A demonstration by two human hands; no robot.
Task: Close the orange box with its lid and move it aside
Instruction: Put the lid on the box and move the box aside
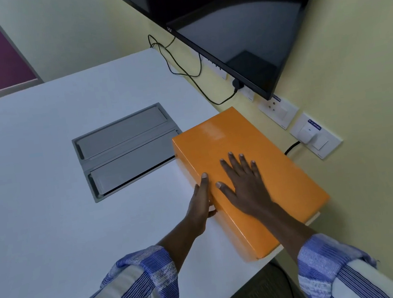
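The orange box (252,141) lies on the white table (34,195) at its right edge, with its lid on and covering it fully. Its right side reaches the table's edge and slightly overhangs. My right hand (243,182) rests flat on the lid, palm down, fingers spread. Against the box's left long side sits my left hand (201,203), thumb on the top edge and fingers along the side wall.
A grey metal cable hatch (125,150) with two flaps is set into the table left of the box. A black monitor (236,23) hangs on the yellow wall above. Wall sockets (313,136) and cables (179,63) lie to the right.
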